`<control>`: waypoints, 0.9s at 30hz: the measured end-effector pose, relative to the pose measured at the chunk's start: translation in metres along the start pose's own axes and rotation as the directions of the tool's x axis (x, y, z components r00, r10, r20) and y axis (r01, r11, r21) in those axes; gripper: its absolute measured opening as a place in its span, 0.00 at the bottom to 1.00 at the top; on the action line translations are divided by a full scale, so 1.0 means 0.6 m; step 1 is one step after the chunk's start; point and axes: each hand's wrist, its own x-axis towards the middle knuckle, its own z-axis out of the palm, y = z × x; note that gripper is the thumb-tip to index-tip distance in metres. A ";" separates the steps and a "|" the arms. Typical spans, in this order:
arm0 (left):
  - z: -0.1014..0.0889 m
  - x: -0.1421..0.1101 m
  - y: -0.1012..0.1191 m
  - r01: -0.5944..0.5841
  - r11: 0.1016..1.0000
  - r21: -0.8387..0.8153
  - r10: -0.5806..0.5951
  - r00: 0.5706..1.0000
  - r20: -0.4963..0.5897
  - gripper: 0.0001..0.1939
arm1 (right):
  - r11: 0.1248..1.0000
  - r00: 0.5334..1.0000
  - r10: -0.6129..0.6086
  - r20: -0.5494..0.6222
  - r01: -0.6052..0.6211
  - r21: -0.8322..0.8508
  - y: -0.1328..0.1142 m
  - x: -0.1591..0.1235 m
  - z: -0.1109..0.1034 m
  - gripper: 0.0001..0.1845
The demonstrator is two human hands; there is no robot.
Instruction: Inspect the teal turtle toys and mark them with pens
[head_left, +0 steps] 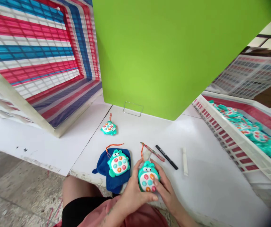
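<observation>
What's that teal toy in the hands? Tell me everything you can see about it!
The teal toy looks like shiny plastic and is shaped like a little animal. It has two bulging eyes on top and a white front with round orange, pink and teal buttons. A thin orange cord rises from its top. The left hand and right hand hold it tilted, beside a dark blue cloth.
</observation>
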 end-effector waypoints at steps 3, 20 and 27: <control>0.006 0.001 -0.003 0.023 0.999 0.031 -0.022 1.000 -0.020 0.59 | 1.000 1.000 -0.028 0.006 0.028 0.008 0.003 0.000 0.000 0.24; -0.016 -0.002 -0.015 -0.033 0.990 -0.135 0.029 0.999 -0.032 0.38 | 0.719 0.849 -0.518 0.100 0.496 -0.486 0.022 -0.009 0.015 0.43; -0.021 -0.005 -0.018 -0.107 0.988 -0.115 0.119 0.987 0.107 0.46 | 0.893 0.952 -0.302 0.050 0.301 -0.334 -0.023 -0.013 0.009 0.23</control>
